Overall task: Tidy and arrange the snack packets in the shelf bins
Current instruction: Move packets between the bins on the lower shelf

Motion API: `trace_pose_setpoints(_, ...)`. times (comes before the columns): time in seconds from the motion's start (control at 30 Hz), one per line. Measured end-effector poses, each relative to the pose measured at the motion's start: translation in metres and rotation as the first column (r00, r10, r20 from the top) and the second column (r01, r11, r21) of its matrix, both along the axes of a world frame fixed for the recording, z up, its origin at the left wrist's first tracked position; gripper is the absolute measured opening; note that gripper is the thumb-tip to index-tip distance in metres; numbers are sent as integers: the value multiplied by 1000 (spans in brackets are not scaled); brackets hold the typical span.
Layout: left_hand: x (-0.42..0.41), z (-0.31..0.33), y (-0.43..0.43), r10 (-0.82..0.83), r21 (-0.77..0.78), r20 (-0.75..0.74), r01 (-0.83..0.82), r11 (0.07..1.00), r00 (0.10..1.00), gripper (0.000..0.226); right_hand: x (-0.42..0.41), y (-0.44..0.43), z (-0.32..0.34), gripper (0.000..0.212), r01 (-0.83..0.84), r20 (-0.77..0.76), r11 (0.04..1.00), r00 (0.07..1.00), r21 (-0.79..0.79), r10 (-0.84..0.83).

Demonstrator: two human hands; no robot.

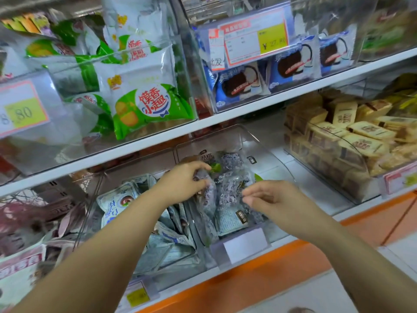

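Observation:
A clear shelf bin (274, 152) on the lower shelf holds several clear packets of dark purple plum snacks (230, 184). My left hand (182, 182) reaches into this bin and pinches the top of one plum packet (208, 199) between thumb and fingers. My right hand (273, 198) hovers over the bin's right side, fingers loosely curled, fingertips at the edge of another plum packet (252, 213); whether it grips is unclear. The bin to the left holds pale blue-grey packets (117, 204).
Above, a white shelf edge (225, 117) carries bins of green-white bun packets (144, 105) and blue cake packets (291, 64). A bin of beige biscuit packs (352, 136) stands at the right. Price tags (246, 243) hang on bin fronts. The orange shelf base (282, 274) runs below.

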State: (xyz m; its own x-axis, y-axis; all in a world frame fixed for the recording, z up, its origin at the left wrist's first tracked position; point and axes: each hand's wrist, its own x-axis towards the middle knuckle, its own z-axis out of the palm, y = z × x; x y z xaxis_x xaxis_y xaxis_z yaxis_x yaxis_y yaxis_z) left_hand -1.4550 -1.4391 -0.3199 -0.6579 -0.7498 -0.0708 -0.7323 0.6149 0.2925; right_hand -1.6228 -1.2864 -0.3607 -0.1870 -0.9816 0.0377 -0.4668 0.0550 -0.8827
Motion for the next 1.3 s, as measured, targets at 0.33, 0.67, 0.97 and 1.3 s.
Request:
trace_pose_setpoints(0.33,10,-26,-8,81,171,-331,-25,985,940,37,3,-67,17,42,-272,-303,878,863,395,404)
trace_pose_setpoints(0.67,9,-37,-17,72,182,-371,-3,983,926,37,3,-89,23,32,-342,-304,815,803,468,512)
trace_pose_setpoints(0.97,10,-41,-22,40,147,-367,16,989,929,37,28,-101,-15,57,-390,-604,739,426,550,674)
trace_pose_setpoints(1.3,7,-39,-19,41,122,-341,1,993,939,38,5,-77,6,14,-389,-612,913,694,124,378)
